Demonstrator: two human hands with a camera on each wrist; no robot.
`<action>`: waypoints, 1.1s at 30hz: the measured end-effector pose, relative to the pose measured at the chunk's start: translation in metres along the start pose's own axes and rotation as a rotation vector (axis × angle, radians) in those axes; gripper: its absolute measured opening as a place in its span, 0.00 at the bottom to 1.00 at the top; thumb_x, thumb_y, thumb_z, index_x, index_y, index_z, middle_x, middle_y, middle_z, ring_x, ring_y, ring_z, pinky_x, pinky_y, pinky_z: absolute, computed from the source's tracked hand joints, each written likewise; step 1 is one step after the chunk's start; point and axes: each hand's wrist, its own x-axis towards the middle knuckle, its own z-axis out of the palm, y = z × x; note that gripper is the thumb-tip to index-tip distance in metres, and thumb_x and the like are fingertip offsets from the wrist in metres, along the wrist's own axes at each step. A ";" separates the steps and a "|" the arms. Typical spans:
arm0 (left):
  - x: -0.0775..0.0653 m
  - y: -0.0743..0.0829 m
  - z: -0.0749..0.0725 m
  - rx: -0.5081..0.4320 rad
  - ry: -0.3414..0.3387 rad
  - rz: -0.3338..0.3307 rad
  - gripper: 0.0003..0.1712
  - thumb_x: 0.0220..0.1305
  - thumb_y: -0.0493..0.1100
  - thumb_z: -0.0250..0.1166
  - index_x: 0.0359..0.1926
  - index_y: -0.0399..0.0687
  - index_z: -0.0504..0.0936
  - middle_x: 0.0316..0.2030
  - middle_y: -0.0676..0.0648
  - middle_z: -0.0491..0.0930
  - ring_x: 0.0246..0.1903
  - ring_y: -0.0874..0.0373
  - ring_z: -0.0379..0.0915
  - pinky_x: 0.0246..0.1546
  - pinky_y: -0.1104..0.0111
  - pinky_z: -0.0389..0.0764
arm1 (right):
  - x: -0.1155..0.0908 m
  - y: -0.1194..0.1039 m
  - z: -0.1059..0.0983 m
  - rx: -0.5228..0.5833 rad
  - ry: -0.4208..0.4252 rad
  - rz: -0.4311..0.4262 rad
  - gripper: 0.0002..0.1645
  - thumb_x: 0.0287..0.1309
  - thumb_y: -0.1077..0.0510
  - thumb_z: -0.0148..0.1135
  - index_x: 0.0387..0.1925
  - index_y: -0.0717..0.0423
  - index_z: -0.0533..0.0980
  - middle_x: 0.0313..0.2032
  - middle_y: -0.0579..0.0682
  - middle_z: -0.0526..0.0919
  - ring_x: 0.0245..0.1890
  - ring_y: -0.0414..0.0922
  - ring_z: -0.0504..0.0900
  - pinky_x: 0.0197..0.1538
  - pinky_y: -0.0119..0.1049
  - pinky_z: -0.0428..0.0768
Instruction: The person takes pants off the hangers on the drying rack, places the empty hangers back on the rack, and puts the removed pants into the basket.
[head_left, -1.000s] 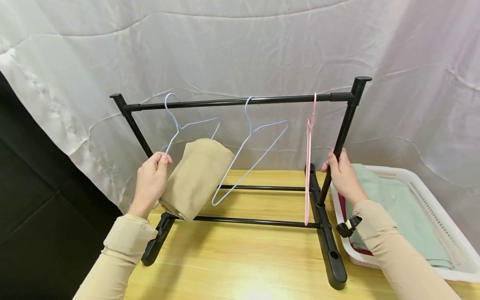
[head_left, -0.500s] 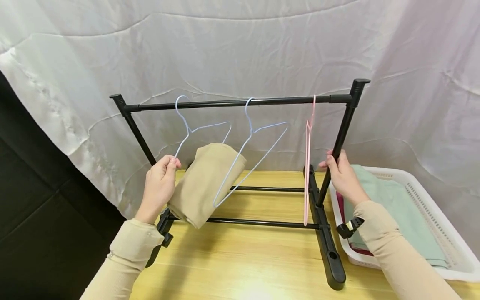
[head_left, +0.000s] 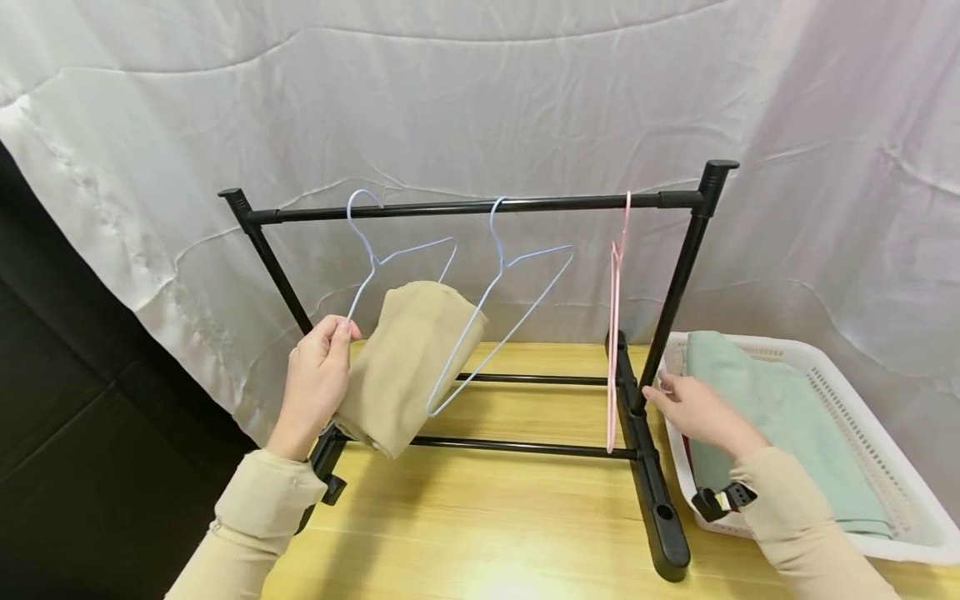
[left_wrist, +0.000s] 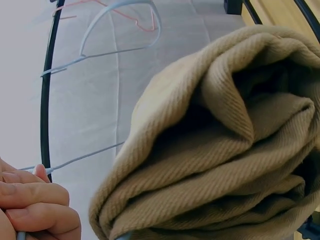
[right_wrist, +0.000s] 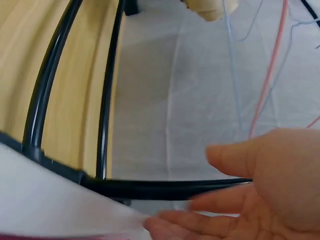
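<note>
My left hand (head_left: pixel 317 375) pinches the left arm of a light blue wire hanger (head_left: pixel 366 242), whose hook is on the top bar of a black garment rack (head_left: pixel 450 208). A folded beige twill cloth (head_left: pixel 416 358) is draped over that hanger; the left wrist view shows its thick layered folds (left_wrist: pixel 215 165). My right hand (head_left: pixel 701 408) holds nothing. Its fingers, loosely extended, are beside the lower part of the rack's right upright (head_left: pixel 675 308), near the basket. In the right wrist view the thumb and fingers (right_wrist: pixel 225 202) are spread apart.
A second blue hanger (head_left: pixel 501 258) hangs mid-bar and a pink hanger (head_left: pixel 615 333) hangs near the right end. To the right stands a white basket (head_left: pixel 918 492) holding a folded pale green cloth (head_left: pixel 787 433). A pale curtain (head_left: pixel 480 100) hangs behind the wooden table (head_left: pixel 465 517).
My right hand has let go of the upright and moved down toward the basket. The left hand, with hanger and beige cloth, shifted right, then slightly back left.
</note>
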 end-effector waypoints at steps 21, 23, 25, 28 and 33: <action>-0.039 -0.008 0.023 -0.123 -0.115 -0.063 0.18 0.86 0.45 0.52 0.42 0.40 0.83 0.23 0.53 0.65 0.23 0.60 0.61 0.29 0.67 0.65 | 0.000 -0.088 0.115 0.813 -0.343 -0.097 0.39 0.82 0.50 0.58 0.76 0.75 0.59 0.62 0.71 0.79 0.62 0.66 0.84 0.67 0.49 0.83; -0.044 -0.007 0.027 -0.140 -0.136 -0.077 0.18 0.86 0.44 0.52 0.42 0.40 0.82 0.23 0.53 0.64 0.22 0.61 0.59 0.28 0.69 0.64 | 0.006 -0.095 0.125 0.879 -0.354 -0.076 0.42 0.82 0.50 0.57 0.78 0.75 0.55 0.66 0.74 0.75 0.65 0.66 0.82 0.69 0.49 0.82; -0.049 -0.007 0.030 -0.160 -0.160 -0.090 0.18 0.86 0.44 0.51 0.43 0.38 0.82 0.21 0.53 0.63 0.20 0.62 0.58 0.25 0.69 0.62 | 0.011 -0.102 0.133 0.932 -0.351 -0.042 0.45 0.81 0.49 0.58 0.80 0.73 0.51 0.68 0.75 0.72 0.68 0.66 0.80 0.72 0.50 0.79; -0.056 -0.005 0.034 -0.174 -0.179 -0.103 0.18 0.87 0.45 0.51 0.43 0.39 0.81 0.20 0.53 0.62 0.18 0.63 0.57 0.24 0.70 0.62 | 0.018 -0.110 0.144 1.023 -0.310 0.030 0.50 0.80 0.47 0.60 0.82 0.70 0.46 0.71 0.76 0.68 0.72 0.66 0.76 0.76 0.53 0.74; -0.066 -0.002 0.043 -0.215 -0.183 -0.091 0.18 0.86 0.46 0.52 0.42 0.39 0.82 0.19 0.53 0.62 0.17 0.64 0.57 0.23 0.70 0.61 | 0.033 -0.120 0.163 1.195 -0.251 0.141 0.55 0.77 0.46 0.63 0.83 0.68 0.42 0.75 0.74 0.66 0.77 0.67 0.69 0.81 0.59 0.64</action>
